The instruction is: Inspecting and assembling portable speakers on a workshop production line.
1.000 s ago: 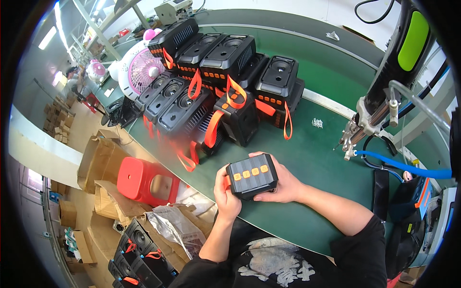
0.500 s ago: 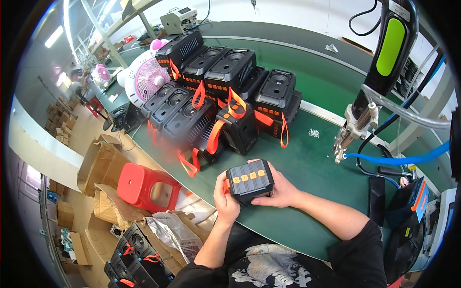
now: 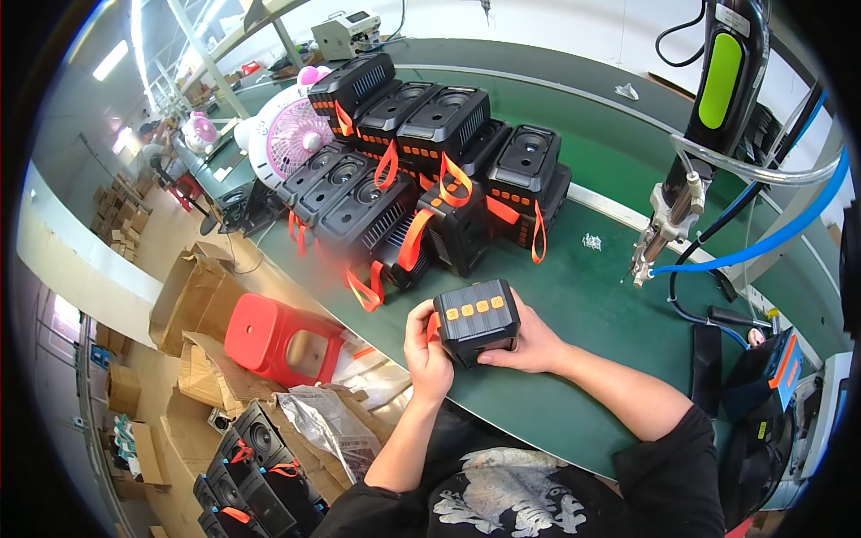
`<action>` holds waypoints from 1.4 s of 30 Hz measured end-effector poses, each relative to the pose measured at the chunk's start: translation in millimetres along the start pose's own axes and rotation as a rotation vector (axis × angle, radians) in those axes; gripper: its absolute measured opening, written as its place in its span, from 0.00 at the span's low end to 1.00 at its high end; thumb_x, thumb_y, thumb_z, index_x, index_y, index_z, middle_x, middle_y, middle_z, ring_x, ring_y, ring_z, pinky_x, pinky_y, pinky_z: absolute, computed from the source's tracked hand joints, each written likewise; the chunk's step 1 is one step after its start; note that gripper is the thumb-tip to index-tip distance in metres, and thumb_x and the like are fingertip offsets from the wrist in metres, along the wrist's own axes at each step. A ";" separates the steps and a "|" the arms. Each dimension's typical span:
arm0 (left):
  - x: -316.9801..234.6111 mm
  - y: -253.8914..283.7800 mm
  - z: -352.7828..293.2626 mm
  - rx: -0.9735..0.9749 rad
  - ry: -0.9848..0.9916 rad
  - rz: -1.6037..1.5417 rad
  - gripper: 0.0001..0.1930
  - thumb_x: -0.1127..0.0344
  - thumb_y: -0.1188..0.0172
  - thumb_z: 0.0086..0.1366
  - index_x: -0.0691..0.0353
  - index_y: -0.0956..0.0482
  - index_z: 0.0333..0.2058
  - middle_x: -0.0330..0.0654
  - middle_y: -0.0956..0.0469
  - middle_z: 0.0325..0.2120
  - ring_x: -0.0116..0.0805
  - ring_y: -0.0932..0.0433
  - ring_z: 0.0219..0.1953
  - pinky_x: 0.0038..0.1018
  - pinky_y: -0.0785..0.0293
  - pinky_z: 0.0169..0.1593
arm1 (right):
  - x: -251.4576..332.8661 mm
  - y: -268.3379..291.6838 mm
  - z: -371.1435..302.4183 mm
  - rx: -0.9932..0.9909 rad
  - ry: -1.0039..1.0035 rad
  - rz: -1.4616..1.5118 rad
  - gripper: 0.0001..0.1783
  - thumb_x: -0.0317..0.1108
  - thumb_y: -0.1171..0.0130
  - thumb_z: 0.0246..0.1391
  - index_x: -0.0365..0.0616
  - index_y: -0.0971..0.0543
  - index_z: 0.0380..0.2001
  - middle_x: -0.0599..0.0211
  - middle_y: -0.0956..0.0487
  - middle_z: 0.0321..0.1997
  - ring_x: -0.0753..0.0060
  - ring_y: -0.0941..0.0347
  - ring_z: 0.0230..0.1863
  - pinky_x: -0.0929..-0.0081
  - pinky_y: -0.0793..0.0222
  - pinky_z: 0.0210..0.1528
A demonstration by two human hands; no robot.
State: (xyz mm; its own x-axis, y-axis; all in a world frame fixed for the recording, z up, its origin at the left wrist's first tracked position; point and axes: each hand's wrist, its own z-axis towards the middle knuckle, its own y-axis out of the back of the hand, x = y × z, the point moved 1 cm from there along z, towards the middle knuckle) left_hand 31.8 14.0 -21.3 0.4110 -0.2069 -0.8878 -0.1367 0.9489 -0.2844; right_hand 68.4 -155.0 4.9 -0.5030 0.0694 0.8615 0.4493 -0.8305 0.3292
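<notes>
A black portable speaker (image 3: 477, 325) with a row of orange buttons on its ribbed upper face is held between both hands, over the near edge of the green work table (image 3: 583, 408). My left hand (image 3: 427, 359) grips its left side, where a bit of orange strap shows by the fingers. On the other side, my right hand (image 3: 531, 345) wraps round the right end, thumb along the lower front. Beyond them, a stack of similar black speakers (image 3: 444, 121) with orange straps covers the table's far left part. One speaker (image 3: 457, 229) stands on end nearest my hands.
An electric screwdriver (image 3: 717, 85) with a green grip hangs at the right, with hoses. Small screws (image 3: 592, 241) lie in a pile left of its tip. A pink and white fan (image 3: 291, 134) stands behind the stack. Left of the table are a red stool (image 3: 260, 336) and boxed speakers (image 3: 260, 439).
The whole view has shifted slightly. The speaker stays in both hands and seems tipped a little, its button face turned slightly. The stack has not changed.
</notes>
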 end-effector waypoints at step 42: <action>-5.8 -3.5 3.8 0.009 -0.048 0.141 0.20 0.85 0.62 0.53 0.70 0.30 0.45 0.41 0.26 0.34 0.24 0.28 0.34 0.17 0.32 0.39 | -4.8 -0.4 -0.1 0.026 -0.089 0.105 0.53 0.41 0.25 0.35 0.41 0.45 0.61 0.55 0.30 0.54 0.58 0.32 0.57 0.66 0.38 0.58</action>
State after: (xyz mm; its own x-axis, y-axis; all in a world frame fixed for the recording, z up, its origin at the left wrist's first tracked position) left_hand 33.4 12.8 -13.8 0.4309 -0.0604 -0.9004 -0.1877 0.9699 -0.1549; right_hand 70.6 -155.0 0.5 -0.3848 0.0324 0.9224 0.5160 -0.8211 0.2441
